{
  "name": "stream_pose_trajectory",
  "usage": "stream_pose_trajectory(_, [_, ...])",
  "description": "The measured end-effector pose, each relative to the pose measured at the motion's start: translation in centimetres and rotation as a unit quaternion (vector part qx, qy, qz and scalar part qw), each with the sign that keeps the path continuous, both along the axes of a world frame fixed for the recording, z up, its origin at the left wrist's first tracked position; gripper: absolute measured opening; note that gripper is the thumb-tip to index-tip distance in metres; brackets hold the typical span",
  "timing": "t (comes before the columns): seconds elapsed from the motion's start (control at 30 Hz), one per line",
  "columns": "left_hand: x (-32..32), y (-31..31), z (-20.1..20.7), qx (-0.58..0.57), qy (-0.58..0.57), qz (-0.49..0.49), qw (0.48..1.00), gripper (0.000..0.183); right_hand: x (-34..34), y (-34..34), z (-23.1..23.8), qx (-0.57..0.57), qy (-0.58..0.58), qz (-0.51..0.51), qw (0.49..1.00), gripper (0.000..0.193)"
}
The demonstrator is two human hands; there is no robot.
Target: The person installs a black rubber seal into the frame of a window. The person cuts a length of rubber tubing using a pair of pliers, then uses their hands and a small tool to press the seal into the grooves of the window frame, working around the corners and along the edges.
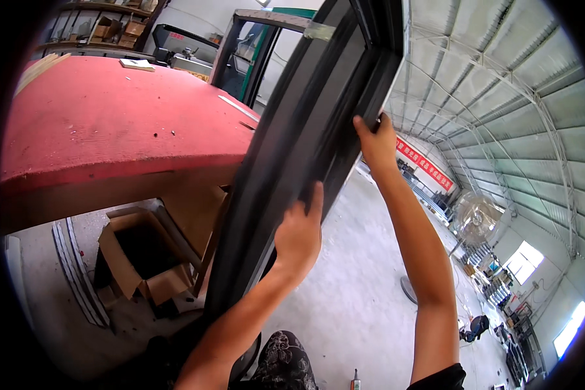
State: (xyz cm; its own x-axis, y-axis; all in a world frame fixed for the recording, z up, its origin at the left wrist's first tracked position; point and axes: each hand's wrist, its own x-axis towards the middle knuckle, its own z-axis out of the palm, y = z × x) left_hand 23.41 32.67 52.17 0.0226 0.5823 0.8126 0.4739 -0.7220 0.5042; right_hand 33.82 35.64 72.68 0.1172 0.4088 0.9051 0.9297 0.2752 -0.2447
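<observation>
A tall dark grey window or door frame (286,140) with long grooves stands tilted in front of me, its top running out of view. My right hand (378,144) grips its right edge high up, with the thumb on the grooved face and the other fingers round the far side. Lower down, my left hand (298,234) lies against the grooved face. Its index finger is stretched upward along the profile, and the other fingers are partly bent and slightly blurred. I see nothing held in it. A piece of clear tape (319,30) sticks to the frame near the top.
Left of the frame stands a red-covered table (130,123). Beneath it are an open cardboard box (143,253) and pale strips (78,273). Another framed panel (250,55) stands behind. A tube (355,379) is on the floor near me; a fan (478,218) stands to the right.
</observation>
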Motion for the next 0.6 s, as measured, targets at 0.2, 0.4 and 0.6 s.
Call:
stream_pose_trajectory(0.2, [0.2,-0.9,-2.2,0.002,0.003,0.008,1.0,0.074,0.1,-0.7,-0.4,-0.058,0.017,0.01,0.998,0.048])
stream_pose_trajectory(0.4, [0.6,-0.9,-3.5,-0.009,0.021,0.044,0.999,0.077,1.1,-1.3,-3.1,-0.108,0.024,0.025,0.994,0.049])
stream_pose_trajectory(0.6, [0.7,-2.1,-5.8,-0.033,0.02,0.029,0.999,0.077,1.4,-1.5,-2.3,-0.105,0.008,0.016,0.994,0.049])
